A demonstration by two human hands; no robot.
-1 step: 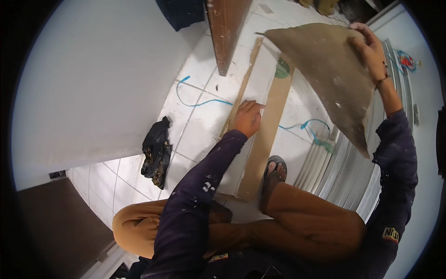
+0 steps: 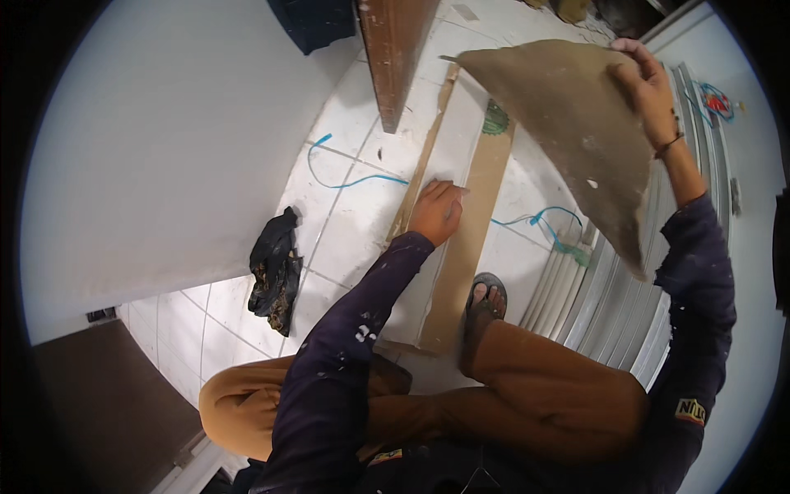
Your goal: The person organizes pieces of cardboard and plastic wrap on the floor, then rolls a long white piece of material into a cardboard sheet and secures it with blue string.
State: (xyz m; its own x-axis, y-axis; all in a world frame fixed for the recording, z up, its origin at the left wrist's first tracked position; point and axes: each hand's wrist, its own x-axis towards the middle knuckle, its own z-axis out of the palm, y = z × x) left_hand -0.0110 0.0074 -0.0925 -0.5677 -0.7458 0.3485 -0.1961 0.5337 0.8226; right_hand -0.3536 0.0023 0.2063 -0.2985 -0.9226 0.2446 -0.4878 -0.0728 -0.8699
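Observation:
A torn sheet of brown cardboard (image 2: 568, 123) is raised at the upper right. My right hand (image 2: 650, 86) is closed on its top right edge, thumb against the near face. On the floor lies a long white panel (image 2: 459, 132), bordered by brown cardboard packaging (image 2: 473, 226) with a green printed mark. My left hand (image 2: 438, 211) is on the panel about halfway along, its fingers bent across to the right edge. The undersides of those fingers are hidden.
Blue strapping (image 2: 354, 179) lies left of the panel. A crumpled black plastic bag (image 2: 277, 276) rests near the white wall (image 2: 173, 156). To the right are bundled white strips (image 2: 558, 280) and long grey metal profiles (image 2: 613, 309). A brown door edge (image 2: 395, 62) stands ahead.
The raised cardboard and my right hand have shifted slightly left in view, as has the whole scene a little. My left hand keeps its place on the panel.

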